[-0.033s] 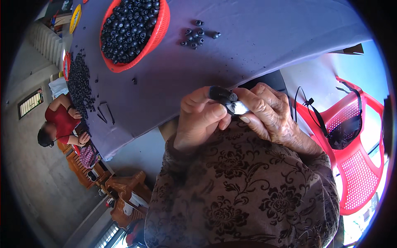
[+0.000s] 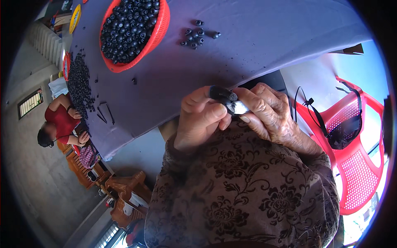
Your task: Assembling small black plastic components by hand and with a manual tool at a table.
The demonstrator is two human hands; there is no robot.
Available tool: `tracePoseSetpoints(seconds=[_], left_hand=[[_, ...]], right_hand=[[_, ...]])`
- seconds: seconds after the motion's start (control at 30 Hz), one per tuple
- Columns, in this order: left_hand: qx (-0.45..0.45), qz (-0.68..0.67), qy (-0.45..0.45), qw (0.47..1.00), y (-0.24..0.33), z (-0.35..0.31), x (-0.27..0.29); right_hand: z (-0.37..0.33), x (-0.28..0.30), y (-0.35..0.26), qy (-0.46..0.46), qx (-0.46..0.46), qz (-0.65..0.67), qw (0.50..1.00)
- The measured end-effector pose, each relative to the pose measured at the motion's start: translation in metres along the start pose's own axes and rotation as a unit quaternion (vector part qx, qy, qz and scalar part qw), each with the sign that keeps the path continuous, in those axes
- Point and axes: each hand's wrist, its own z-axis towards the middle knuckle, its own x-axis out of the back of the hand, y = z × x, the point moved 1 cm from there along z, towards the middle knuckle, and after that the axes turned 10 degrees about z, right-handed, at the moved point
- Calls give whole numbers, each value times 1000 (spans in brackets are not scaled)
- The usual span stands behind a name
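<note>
In front of my chest both hands meet, fingertips together. My left hand (image 2: pixel 203 113) is closed in a pinch, and a black covering (image 2: pixel 219 93) wraps its index fingertip. Between the fingers is a small dark rounded piece (image 2: pixel 225 102), like the black pieces on the table; its far side is hidden. My right hand (image 2: pixel 266 109) pinches at a short white piece (image 2: pixel 240 108) that touches the dark piece. Whether the white piece is a tool or a wrapping cannot be made out.
A red basket (image 2: pixel 162 35) full of black rounded parts stands on the purple-grey tablecloth (image 2: pixel 165 78). A small cluster of black parts (image 2: pixel 194 36) lies right of it. Far left, a person in red (image 2: pixel 62 118) works beside a heap (image 2: pixel 79 82). A red plastic chair (image 2: pixel 357 165) stands at right.
</note>
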Motion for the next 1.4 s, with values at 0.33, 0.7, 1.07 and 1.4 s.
tracePoseSetpoints(seconds=[0.33, 0.7, 1.07, 1.4], left_hand=[[54, -113, 25, 992, -4, -2, 1], [55, -120, 48, 990, -4, -1, 0], [37, -114, 58, 991, -5, 1, 2], [-7, -34, 93, 995, -5, 3, 3]], right_hand=[[1, -3, 0, -17, 2, -24, 1000], [3, -4, 2, -10, 10, -53, 999], [7, -4, 1, -17, -2, -79, 997], [9, -8, 4, -17, -1, -152, 988]])
